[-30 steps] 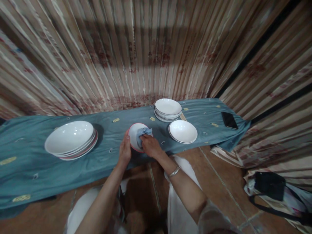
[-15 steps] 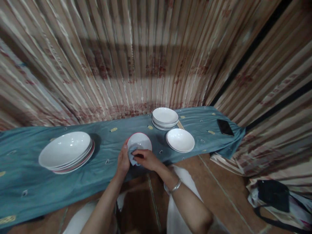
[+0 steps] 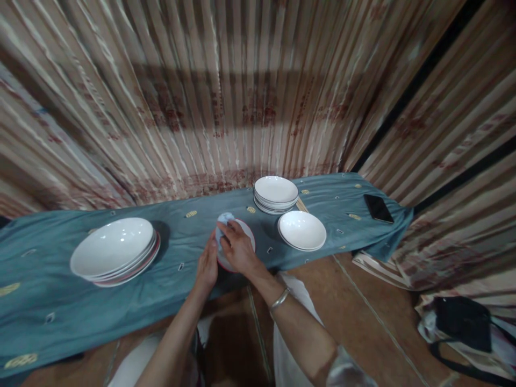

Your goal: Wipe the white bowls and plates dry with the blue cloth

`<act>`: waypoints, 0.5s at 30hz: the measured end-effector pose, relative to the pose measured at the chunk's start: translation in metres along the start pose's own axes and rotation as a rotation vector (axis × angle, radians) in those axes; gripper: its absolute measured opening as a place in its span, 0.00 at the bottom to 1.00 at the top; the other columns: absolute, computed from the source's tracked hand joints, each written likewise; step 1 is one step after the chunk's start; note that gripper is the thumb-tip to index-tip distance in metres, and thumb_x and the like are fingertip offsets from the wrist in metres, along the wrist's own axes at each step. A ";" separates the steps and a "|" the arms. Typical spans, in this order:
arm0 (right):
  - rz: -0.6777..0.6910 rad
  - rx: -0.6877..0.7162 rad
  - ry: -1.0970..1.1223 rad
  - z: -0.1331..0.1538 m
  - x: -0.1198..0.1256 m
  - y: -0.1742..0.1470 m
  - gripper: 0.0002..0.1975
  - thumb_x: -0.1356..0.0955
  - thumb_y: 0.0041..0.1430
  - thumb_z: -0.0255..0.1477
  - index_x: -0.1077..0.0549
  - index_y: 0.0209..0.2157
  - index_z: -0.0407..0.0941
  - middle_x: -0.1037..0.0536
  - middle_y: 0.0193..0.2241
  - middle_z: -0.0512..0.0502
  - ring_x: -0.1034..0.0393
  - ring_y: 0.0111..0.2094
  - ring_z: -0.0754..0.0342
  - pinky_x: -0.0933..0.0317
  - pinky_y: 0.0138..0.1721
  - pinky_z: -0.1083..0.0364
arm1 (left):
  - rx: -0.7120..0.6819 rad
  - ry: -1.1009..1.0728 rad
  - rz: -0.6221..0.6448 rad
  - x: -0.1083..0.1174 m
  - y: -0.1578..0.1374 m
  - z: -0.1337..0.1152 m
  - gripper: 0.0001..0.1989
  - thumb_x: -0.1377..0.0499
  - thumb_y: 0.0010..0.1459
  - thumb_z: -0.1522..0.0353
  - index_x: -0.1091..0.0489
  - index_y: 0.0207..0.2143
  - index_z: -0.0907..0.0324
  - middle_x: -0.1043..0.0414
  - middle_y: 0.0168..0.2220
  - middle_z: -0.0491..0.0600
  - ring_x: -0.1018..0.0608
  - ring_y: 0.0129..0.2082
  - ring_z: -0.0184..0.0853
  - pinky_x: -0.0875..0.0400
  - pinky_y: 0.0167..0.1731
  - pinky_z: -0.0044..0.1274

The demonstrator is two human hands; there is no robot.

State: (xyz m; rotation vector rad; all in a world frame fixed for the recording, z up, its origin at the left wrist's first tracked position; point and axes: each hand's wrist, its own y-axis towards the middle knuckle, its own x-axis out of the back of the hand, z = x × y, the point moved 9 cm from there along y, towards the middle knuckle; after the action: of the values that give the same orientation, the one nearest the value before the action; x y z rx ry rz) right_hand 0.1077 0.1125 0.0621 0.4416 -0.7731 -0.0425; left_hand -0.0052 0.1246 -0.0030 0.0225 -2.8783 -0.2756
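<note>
A small white bowl with a red rim (image 3: 249, 235) is held in front of me at the near side of the table. My left hand (image 3: 208, 263) grips its left edge, fingers along the rim. In my right hand (image 3: 237, 247) is a light blue cloth (image 3: 224, 219), pressed against the far left part of the bowl. That hand covers much of the bowl's inside. To the right lie a short stack of white bowls (image 3: 302, 230) and, behind it, a taller stack of dark-rimmed white dishes (image 3: 276, 190).
Large white oval dishes (image 3: 113, 248) are stacked on the left of the teal tablecloth (image 3: 173, 226). A black phone (image 3: 378, 208) lies near the right end. Pleated curtains (image 3: 242, 107) hang behind the table. A black bag (image 3: 463, 322) is at lower right.
My right hand has moved the cloth from the near left of the bowl up to its far left edge. My left hand still holds the rim. The view has shifted slightly.
</note>
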 end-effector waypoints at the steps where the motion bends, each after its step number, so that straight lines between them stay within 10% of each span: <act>1: -0.012 -0.006 -0.037 -0.002 0.001 0.002 0.23 0.41 0.63 0.27 0.36 0.59 0.43 0.39 0.61 0.37 0.41 0.60 0.50 0.45 0.61 0.50 | 0.002 0.002 0.006 0.000 -0.002 -0.001 0.29 0.55 0.62 0.52 0.36 0.59 0.57 0.38 0.63 0.53 0.39 0.64 0.38 0.50 0.64 0.33; 15: -0.025 -0.194 -0.229 -0.048 0.012 0.012 0.18 0.39 0.64 0.26 0.34 0.55 0.41 0.27 0.52 0.36 0.34 0.56 0.49 0.41 0.58 0.50 | 0.009 -0.021 0.030 0.004 -0.015 -0.014 0.28 0.51 0.61 0.54 0.35 0.58 0.59 0.36 0.61 0.54 0.38 0.64 0.41 0.49 0.64 0.34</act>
State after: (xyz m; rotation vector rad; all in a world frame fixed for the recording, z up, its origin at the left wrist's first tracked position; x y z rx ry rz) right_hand 0.1475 0.1392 0.0450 0.2644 -0.9791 -0.1920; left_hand -0.0063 0.1074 0.0083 -0.0226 -2.8982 -0.2590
